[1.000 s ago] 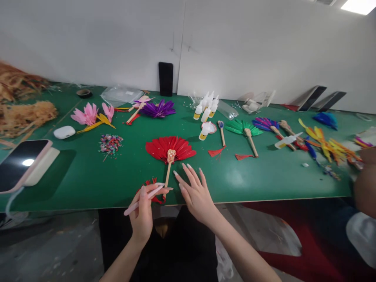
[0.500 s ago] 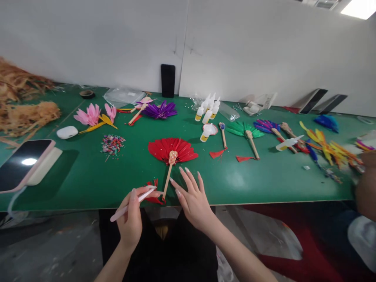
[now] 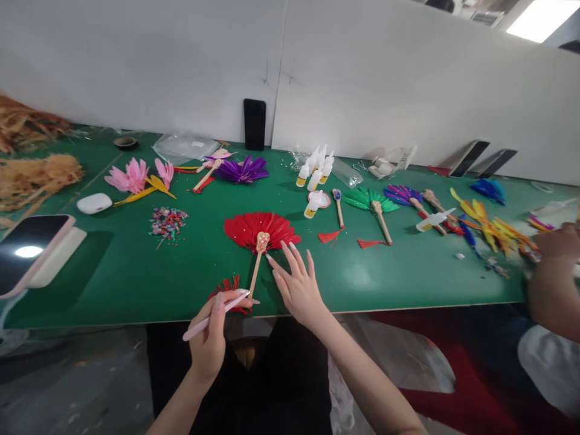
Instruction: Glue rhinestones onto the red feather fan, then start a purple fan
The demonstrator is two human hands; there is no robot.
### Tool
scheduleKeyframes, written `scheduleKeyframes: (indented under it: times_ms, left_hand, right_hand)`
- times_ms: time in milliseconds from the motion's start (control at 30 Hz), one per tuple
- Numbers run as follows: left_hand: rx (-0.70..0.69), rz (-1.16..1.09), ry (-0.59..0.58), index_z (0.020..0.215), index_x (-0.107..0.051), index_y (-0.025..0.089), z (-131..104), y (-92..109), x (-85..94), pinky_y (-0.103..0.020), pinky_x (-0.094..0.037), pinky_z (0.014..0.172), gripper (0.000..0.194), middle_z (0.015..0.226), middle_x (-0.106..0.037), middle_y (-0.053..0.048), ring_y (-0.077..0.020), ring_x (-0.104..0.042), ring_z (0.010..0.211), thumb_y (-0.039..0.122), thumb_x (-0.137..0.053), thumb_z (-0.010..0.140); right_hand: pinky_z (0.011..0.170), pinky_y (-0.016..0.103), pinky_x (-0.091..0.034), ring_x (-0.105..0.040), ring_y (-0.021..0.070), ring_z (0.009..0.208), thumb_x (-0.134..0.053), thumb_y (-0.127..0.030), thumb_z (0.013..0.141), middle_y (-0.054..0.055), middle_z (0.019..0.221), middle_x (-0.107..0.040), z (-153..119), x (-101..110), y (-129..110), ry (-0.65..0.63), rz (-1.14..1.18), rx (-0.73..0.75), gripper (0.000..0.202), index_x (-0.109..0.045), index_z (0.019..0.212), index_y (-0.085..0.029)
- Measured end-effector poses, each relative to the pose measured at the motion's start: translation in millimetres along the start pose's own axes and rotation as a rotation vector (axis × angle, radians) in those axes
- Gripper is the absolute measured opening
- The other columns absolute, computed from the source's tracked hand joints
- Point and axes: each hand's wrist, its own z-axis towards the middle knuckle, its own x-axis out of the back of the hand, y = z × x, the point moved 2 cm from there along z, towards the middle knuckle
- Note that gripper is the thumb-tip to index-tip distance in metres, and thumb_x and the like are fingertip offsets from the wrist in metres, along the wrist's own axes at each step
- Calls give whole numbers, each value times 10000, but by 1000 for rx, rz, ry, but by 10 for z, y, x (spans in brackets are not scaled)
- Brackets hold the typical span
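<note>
A red feather fan (image 3: 261, 230) lies on the table in front of me. Pale beads dot its wooden head, and its handle points toward me. My left hand (image 3: 211, 338) is closed round slim pink tweezers (image 3: 202, 327), their tip near the handle's lower end. Some of its fingers rest at that end, beside a red tassel (image 3: 229, 285) that they partly hide. My right hand (image 3: 296, 284) is open with fingers spread, just right of the handle. Its fingertips reach the lower right edge of the feathers; whether they press on them I cannot tell.
A pile of colourful beads (image 3: 168, 223) lies to the left, near a phone (image 3: 34, 251). Glue bottles (image 3: 312, 207) stand behind the fan. A green feather fan (image 3: 372, 202) and loose yellow feathers (image 3: 492, 223) lie rightward. A co-worker's hand (image 3: 559, 244) is at far right.
My right hand has moved up along the handle to the fan's feathers. My left hand has shifted slightly right with the tweezers. A co-worker's hand has come into view at right.
</note>
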Motion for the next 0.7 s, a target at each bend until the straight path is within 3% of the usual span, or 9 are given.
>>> scheduleKeyframes:
  times_ms: [100,300,533,700]
  left_hand:
    - [13,-6,-22,967,-704,166,-9,-15,1,-358,-526,827,341,803,-738,-46,-221,-686,868,374,-436,936]
    - [39,-54,-15,966,-697,165,-22,-1,2,-363,-524,837,339,783,-736,-43,-220,-687,858,391,-447,931]
    - [65,-65,41,880,-688,159,-44,6,39,-354,-496,870,346,748,-731,-38,-213,-692,814,419,-463,914]
    - [74,-106,40,887,-674,156,-42,-9,28,-389,-469,918,340,736,-729,-39,-225,-693,825,420,-461,913]
  right_hand:
    - [1139,555,-145,-212,248,1433,-304,-315,990,76,1542,-271,56,-28,41,12,4,-33,410,-464,1367,-332]
    - [1130,578,-144,-246,274,1419,-303,-293,987,111,1528,-297,114,-38,102,62,-22,-119,411,-514,1339,-262]
    - [1140,526,-201,-242,223,1424,-326,-303,985,62,1528,-307,-170,100,-71,-41,27,52,421,-420,1393,-341]
    - [1116,578,-207,-233,268,1425,-315,-312,987,84,1536,-280,-226,111,-37,-3,-17,-91,415,-442,1382,-336]
